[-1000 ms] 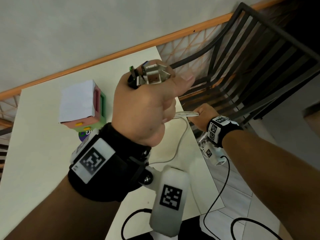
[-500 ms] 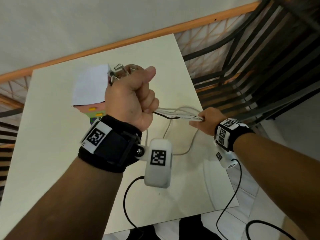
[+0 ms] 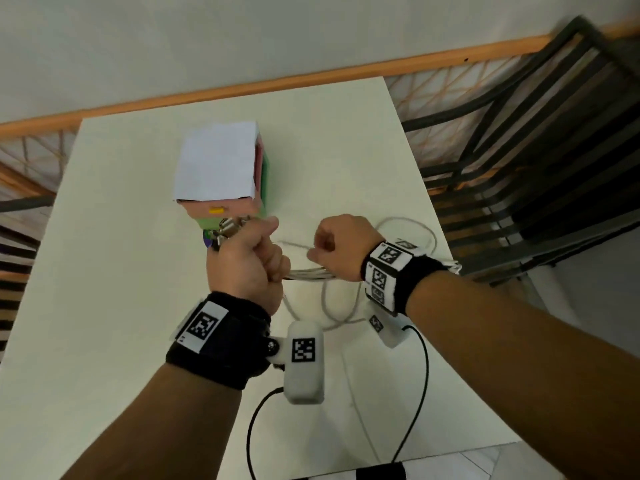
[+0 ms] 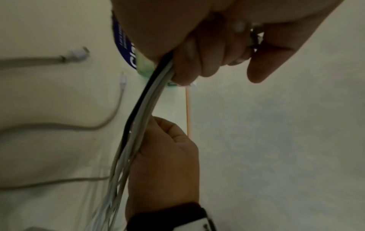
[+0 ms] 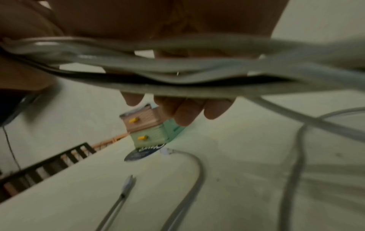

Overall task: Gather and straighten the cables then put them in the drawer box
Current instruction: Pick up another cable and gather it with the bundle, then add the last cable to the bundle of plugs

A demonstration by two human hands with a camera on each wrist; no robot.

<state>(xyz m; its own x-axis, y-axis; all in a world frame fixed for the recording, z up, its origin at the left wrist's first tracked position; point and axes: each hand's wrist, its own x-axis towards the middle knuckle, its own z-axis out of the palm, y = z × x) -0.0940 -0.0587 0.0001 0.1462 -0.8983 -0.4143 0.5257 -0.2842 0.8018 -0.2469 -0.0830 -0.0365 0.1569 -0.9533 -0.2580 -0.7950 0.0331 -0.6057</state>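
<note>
My left hand [image 3: 247, 258] grips one end of a bundle of white cables [image 3: 308, 273] with one black cable among them; metal plugs [image 3: 228, 228] stick out above the fist. My right hand [image 3: 337, 247] is curled round the same bundle a short way to the right. The bundle [image 4: 138, 109] runs between both fists in the left wrist view. It crosses the right wrist view as a thick blurred band of cables [image 5: 177, 75]. The drawer box [image 3: 221, 174], pink and green drawers with yellow knobs, stands just behind my left hand. Loose white cable ends [image 5: 189, 171] trail on the table.
The white table [image 3: 121, 237] has its right edge close to my right wrist, with a dark slatted frame [image 3: 519, 150] beyond it. A blue round sticker [image 5: 142, 154] lies at the box's foot. Black camera leads [image 3: 415, 393] hang near the front edge.
My left hand has come down from high up to just in front of the drawer box. My right hand has moved left along the bundle, closer to the left hand.
</note>
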